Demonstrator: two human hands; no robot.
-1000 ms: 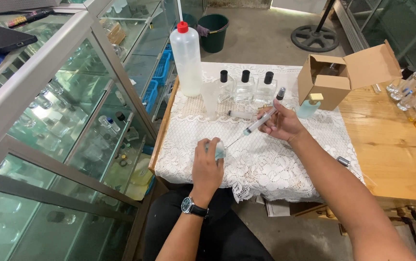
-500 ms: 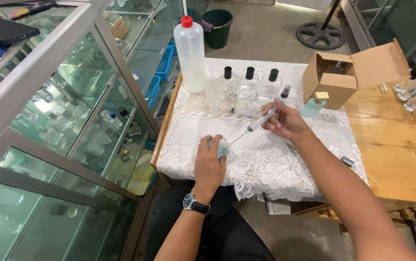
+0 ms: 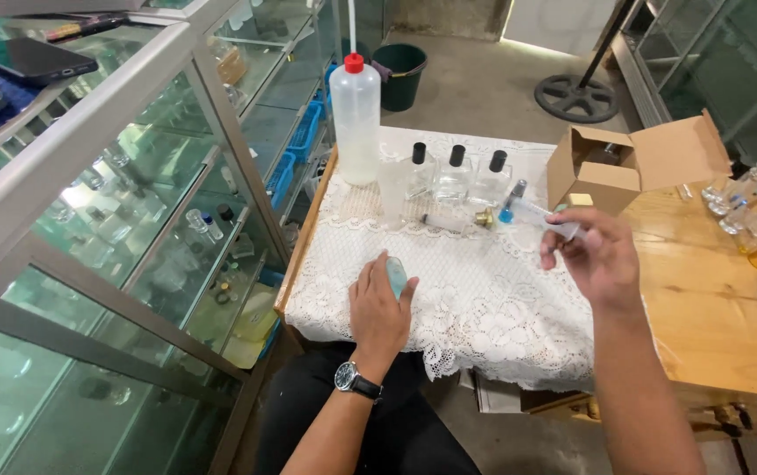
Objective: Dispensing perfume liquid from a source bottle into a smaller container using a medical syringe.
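Observation:
My left hand (image 3: 380,306) is shut around a small pale-blue bottle (image 3: 395,274) that stands on the white lace cloth (image 3: 484,308). My right hand (image 3: 596,257) is raised to the right of it and pinches a clear syringe (image 3: 538,214), whose end points left toward a row of three clear glass bottles with black caps (image 3: 455,174). The syringe is well apart from the small bottle. Another syringe (image 3: 440,222) and a small gold cap (image 3: 482,218) lie on the cloth in front of the row.
A tall squeeze bottle with a red cap (image 3: 355,119) and a clear beaker (image 3: 393,189) stand at the cloth's far left. An open cardboard box (image 3: 607,176) and several small bottles (image 3: 752,207) sit on the wooden table (image 3: 721,299). A glass display cabinet (image 3: 106,220) lines the left.
My right hand has drawn the syringe away from the small bottle and carried it to the right. My left hand keeps its hold on the bottle.

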